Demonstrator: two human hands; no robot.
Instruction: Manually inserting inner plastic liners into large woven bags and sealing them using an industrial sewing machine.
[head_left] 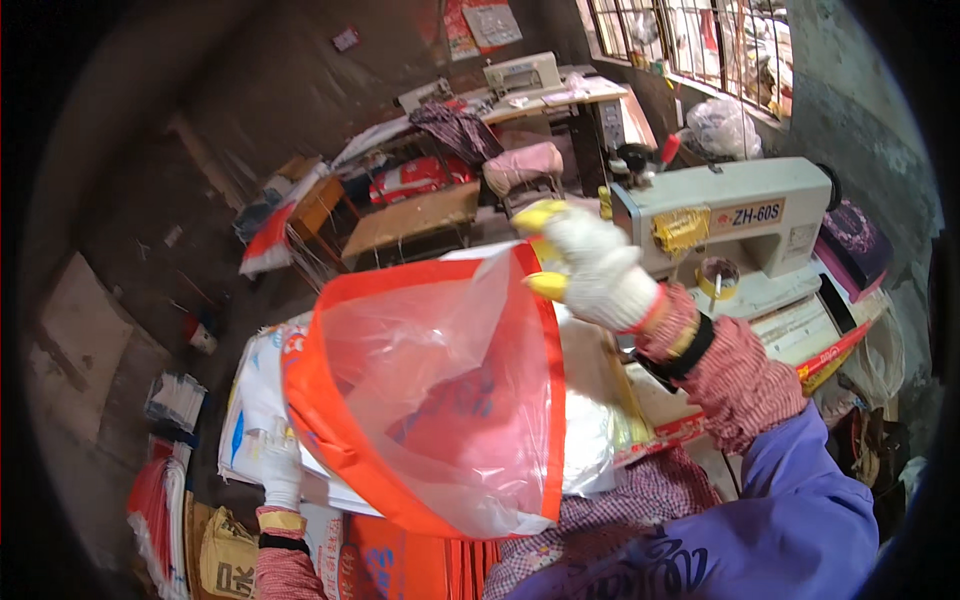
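A large bag (440, 375) with an orange-red edge and clear, shiny plastic inside gapes in front of me. Its upper right corner lies beside my right hand (588, 262), which wears a white glove with yellow fingertips. The thumb and fingers of that hand are spread apart. My left hand (280, 468), also in a white glove, is low at the bag's left side, over a stack of white printed sacks (245, 420). Its fingers blur into the white sacks, so I cannot make out their pose. Folded orange-red bags (420, 560) lie beneath the open bag.
A white sewing machine (725, 215) stands at the right, with a tape roll (717, 275) on its bed. A purple box (855, 245) sits beside it. Farther back are a wooden bench (410, 222), a padded stool (523, 167) and another sewing machine (523, 73).
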